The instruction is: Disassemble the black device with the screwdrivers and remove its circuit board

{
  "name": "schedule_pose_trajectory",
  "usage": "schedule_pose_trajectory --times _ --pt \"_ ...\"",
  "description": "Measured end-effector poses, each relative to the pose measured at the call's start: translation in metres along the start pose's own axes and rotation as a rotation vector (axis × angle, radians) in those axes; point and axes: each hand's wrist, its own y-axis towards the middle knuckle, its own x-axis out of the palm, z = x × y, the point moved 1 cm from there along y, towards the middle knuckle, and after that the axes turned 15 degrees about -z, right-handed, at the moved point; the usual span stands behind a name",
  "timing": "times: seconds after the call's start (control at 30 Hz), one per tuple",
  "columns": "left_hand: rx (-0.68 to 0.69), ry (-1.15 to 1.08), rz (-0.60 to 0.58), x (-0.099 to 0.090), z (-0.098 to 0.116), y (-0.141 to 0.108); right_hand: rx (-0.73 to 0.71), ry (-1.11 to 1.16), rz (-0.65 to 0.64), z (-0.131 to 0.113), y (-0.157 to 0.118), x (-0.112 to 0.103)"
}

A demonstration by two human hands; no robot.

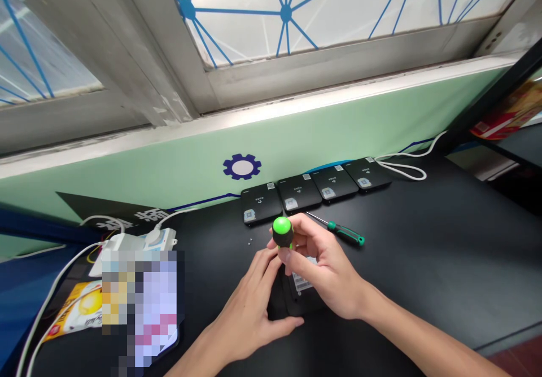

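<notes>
My right hand (328, 270) is closed around a green and black screwdriver (282, 228), held upright with its handle end toward me. The tip is hidden under my fingers. Below it lies a flat black device (292, 303), bearing a white printed label (304, 284) partly covered by my right hand. My left hand (252, 303) grips the device from the left, fingers toward its far end and thumb at the near edge. Small screws (249, 241) lie on the table beyond my left fingers. A second screwdriver (347, 234), green-handled with a thin shaft, rests beyond my right hand.
Several similar black devices (261, 203) stand in a row along the green wall (190, 162). On the left are a white power strip (163, 240), a yellow-white packet (80, 312) and a blurred-out phone (156, 309). A white cable (406, 168) lies at the back right.
</notes>
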Motion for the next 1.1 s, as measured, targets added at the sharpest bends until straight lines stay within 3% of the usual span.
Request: schedule_pose_trajectory --times 1.1 --pt "-0.017 -0.026 -0.013 -0.0025 0.0045 0.0006 0.013 -0.058 -0.014 -0.0034 -0.0033 0.0006"
